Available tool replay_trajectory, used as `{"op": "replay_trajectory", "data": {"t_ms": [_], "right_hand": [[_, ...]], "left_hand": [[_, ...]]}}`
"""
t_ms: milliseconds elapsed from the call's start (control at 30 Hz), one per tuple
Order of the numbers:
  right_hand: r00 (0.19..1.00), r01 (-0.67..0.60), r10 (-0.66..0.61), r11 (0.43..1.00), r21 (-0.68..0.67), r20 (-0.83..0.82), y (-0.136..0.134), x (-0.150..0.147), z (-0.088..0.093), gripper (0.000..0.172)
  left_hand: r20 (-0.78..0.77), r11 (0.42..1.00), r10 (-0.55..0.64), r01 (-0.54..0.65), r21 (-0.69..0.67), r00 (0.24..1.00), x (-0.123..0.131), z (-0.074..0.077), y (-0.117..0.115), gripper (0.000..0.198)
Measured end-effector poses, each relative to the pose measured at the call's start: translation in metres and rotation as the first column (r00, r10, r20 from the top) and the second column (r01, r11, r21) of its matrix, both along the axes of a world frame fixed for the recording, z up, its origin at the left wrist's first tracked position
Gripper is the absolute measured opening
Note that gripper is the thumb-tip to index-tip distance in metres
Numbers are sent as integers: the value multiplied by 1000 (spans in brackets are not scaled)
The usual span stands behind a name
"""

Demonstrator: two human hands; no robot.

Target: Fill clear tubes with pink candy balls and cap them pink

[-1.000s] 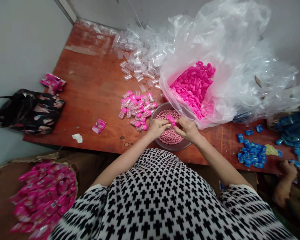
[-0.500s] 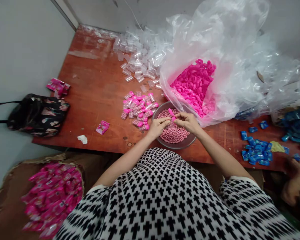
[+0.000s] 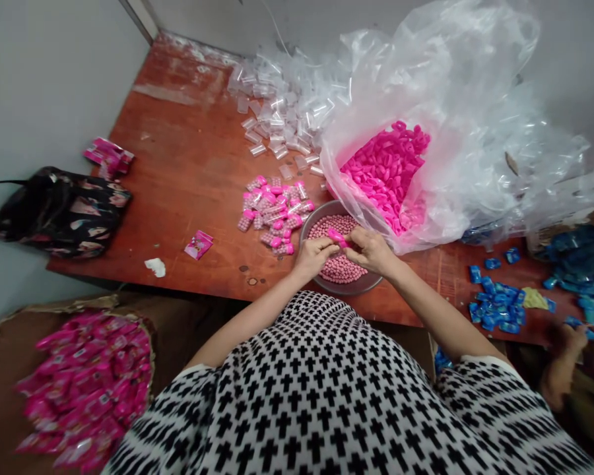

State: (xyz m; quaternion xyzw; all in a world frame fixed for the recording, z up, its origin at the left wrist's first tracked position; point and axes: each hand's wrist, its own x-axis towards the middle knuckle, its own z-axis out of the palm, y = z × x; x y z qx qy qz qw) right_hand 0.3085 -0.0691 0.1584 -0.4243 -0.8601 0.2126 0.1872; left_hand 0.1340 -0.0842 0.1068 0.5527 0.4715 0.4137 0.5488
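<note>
Over a dark bowl (image 3: 350, 289) of small pink beads (image 3: 340, 270), my two hands meet at a bright pink plastic cap (image 3: 335, 235). My right hand (image 3: 371, 249) pinches the cap between thumb and fingers, with its lid part pointing up and left. Fingertips of my left hand (image 3: 314, 257) are closed just beside it; a clear tube seems to be between them, mostly hidden. Left of the bowl lies a pile of bead-filled tubes (image 3: 276, 214) with pink caps. Behind the bowl, a clear plastic bag (image 3: 331, 158) holds many loose pink caps (image 3: 386, 165).
Clear empty tubes (image 3: 282, 112) are heaped at the back. A pink packet (image 3: 198, 244), a white scrap (image 3: 155, 266) and a black floral bag (image 3: 64, 211) are to the left. Pink packets (image 3: 89, 389) fill a sack below. Blue packets (image 3: 499, 307) and another person's hands (image 3: 569, 353) are at right.
The pink cap in my hands has tilted from upright-left to lower, and my right hand's fingers have curled over it. The view has shifted slightly. The other person's hands show more.
</note>
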Motion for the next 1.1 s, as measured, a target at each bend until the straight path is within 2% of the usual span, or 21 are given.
{"op": "replay_trajectory", "data": {"t_ms": [133,267,367,533,633,700,800,867,933,967,1033,1100], "right_hand": [[999,-42,41,998,-43,-12,3,1,0,10],[996,-77,69,988,-132,-65,10,2,10,13],[998,-56,55,996,-71,-14,10,0,13,13],[999,-21,20,998,54,34,6,-3,0,10],[992,-103,100,994,35,80,7,1,-3,11],[979,-164,161,986,11,124,12,2,5,17],[941,-295,292,955,-9,172,23,-1,24,43],[899,-402,401,915,-32,178,30,-4,35,53],[881,-443,442,896,-39,170,35,-5,37,49],[893,-422,420,906,-27,161,36,-5,34,45],[943,-312,308,950,15,123,34,-2,23,40],[983,-175,171,983,58,68,26,-1,7,43]], "left_hand": [[-93,998,-15,21,60,996,-4,9,2,23],[-64,995,-97,96,-11,993,-8,14,6,26],[-36,998,-66,65,-18,997,-8,16,7,24],[-203,990,16,13,140,979,-7,17,3,26],[-216,991,-20,49,127,976,-10,15,4,27],[-187,991,-77,96,95,979,-12,15,7,24],[-148,977,-174,189,94,974,-14,15,13,17],[-117,976,-190,201,86,975,-15,14,16,14],[-48,991,-134,135,21,990,-16,11,16,15],[4,996,-85,85,-32,996,-16,9,15,18],[126,988,45,-26,-154,991,-17,4,14,26],[242,956,184,-116,-271,953,-16,2,12,32]]}}
